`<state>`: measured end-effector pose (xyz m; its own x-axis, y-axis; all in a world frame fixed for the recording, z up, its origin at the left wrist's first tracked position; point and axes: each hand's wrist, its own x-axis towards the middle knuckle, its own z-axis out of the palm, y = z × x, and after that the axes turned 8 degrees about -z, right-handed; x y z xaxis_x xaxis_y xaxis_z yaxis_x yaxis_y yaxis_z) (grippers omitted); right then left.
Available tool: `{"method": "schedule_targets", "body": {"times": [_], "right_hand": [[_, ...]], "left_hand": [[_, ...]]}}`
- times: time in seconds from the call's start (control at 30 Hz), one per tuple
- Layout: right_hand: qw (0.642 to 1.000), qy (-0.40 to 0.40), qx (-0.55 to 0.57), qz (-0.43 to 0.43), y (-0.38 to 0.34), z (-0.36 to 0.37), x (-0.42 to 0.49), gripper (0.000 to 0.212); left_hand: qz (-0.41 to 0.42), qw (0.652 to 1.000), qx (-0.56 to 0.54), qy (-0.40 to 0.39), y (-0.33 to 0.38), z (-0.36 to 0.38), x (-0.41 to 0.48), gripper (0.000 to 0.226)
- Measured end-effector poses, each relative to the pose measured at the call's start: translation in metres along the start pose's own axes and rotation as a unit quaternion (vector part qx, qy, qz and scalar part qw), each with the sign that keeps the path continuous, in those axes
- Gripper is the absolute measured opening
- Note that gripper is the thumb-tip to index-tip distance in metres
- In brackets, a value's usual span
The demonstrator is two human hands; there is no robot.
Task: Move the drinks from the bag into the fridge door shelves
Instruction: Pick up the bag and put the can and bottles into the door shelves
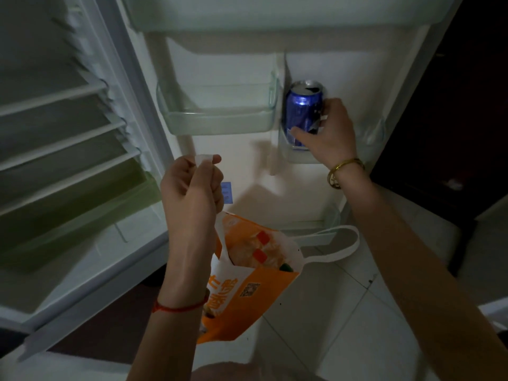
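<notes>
My right hand (327, 133) is wrapped around a blue drink can (301, 111), whose bottom sits inside the small right door shelf (299, 156). The can stands upright with its silver top showing. My left hand (192, 188) is closed on one white handle of the orange and white bag (247, 287), which hangs below it in front of the open fridge door. The bag's mouth is open and pale, reddish items show inside. Its other white handle (341, 243) dangles free to the right.
An empty clear door shelf (217, 119) sits left of the can, with a wider shelf (247, 15) above and a low shelf (316, 224) near the floor. The fridge interior with bare wire racks (63, 138) lies at left. Pale floor tiles (343, 312) spread below.
</notes>
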<state>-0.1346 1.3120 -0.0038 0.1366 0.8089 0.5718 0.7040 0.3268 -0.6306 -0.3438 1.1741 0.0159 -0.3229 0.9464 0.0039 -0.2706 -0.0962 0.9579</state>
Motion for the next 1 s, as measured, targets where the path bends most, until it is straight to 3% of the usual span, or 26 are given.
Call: {"method": "schedule_targets", "body": {"times": [0.27,0.37,0.43,0.5,0.57,0.63,0.7,0.77,0.87,0.93,1.0], "right_hand": [[1.000,-0.017,-0.019,0.010,0.001,0.000,-0.001,0.071],[1.000,0.014,-0.012,-0.006,-0.008,-0.010,-0.013,0.076],[0.996,0.073,-0.036,-0.037,-0.016,-0.017,-0.028,0.066],[0.990,0.107,-0.052,-0.073,-0.021,-0.019,-0.051,0.043],[0.998,0.029,-0.037,-0.048,-0.022,-0.015,-0.076,0.025],[0.989,-0.146,-0.019,0.026,-0.022,0.000,-0.103,0.021],[0.949,-0.305,-0.012,0.076,-0.015,0.023,-0.132,0.023],[0.907,-0.405,-0.019,0.116,-0.007,0.050,-0.155,0.033],[0.857,-0.492,-0.058,0.138,0.004,0.083,-0.180,0.041],[0.846,-0.506,-0.053,0.161,0.012,0.100,-0.190,0.032],[0.844,-0.504,-0.052,0.177,0.015,0.113,-0.196,0.038]], "left_hand": [[-0.013,1.000,0.013,0.006,-0.003,-0.007,0.002,0.020],[-0.016,1.000,0.016,0.004,-0.004,-0.011,0.004,0.021],[-0.019,1.000,0.016,0.003,-0.005,-0.014,0.004,0.020],[-0.022,1.000,0.015,0.003,-0.006,-0.017,0.004,0.020],[-0.026,0.999,0.020,0.005,-0.007,-0.020,0.004,0.020],[-0.031,0.999,0.021,0.009,-0.009,-0.024,0.004,0.019],[-0.038,0.999,0.019,0.015,-0.011,-0.026,0.003,0.020],[-0.041,0.999,0.020,0.018,-0.013,-0.028,0.003,0.019],[-0.045,0.998,0.023,0.023,-0.015,-0.034,0.002,0.020],[-0.049,0.998,0.023,0.026,-0.017,-0.038,0.001,0.020],[-0.052,0.998,0.032,0.032,-0.019,-0.043,-0.001,0.019]]}}
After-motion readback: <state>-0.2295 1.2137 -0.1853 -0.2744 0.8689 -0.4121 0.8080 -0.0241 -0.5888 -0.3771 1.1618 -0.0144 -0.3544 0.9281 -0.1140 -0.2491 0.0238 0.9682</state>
